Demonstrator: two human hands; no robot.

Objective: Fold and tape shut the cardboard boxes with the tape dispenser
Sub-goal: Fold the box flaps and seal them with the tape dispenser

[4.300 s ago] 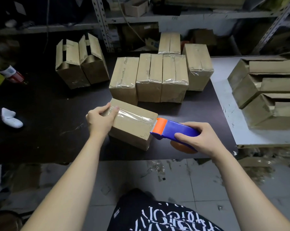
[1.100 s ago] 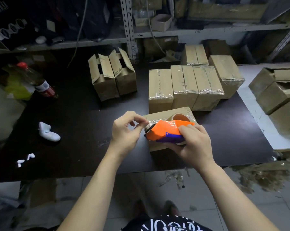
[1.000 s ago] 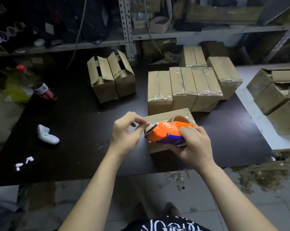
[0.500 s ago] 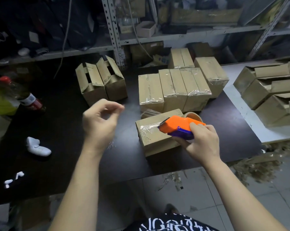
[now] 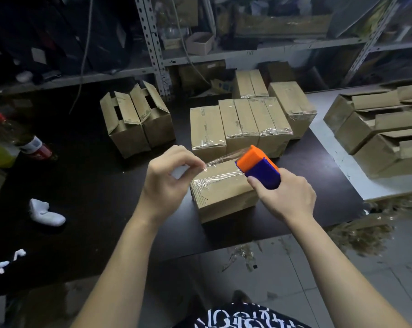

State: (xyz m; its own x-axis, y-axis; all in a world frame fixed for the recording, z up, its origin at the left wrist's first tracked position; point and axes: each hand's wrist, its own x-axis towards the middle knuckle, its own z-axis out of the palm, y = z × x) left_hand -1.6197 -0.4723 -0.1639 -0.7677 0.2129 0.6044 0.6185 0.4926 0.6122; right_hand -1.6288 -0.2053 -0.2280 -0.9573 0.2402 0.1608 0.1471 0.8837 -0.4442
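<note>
One box point(image 5: 221, 192) sits near the bench's point(image 5: 93, 185) front edge, long axis left-right. One tape dispenser point(image 5: 259, 168) over it, orange nose pointing away-left. Right hand point(image 5: 285, 195) has its grip wrapped around it, left hand point(image 5: 167, 178) pinches the tape point(image 5: 220, 157). Five taped boxes point(image 5: 238, 124) behind, two open boxes point(image 5: 127, 124) to the left.

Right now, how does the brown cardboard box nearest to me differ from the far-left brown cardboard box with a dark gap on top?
The nearest brown cardboard box has shiny clear tape along its top; the far-left brown cardboard box has a dark gap between its top flaps. The nearest box lies under the orange and blue plastic tape dispenser; the far-left box stands away from it. Both are brown cardboard on the dark table.
</note>
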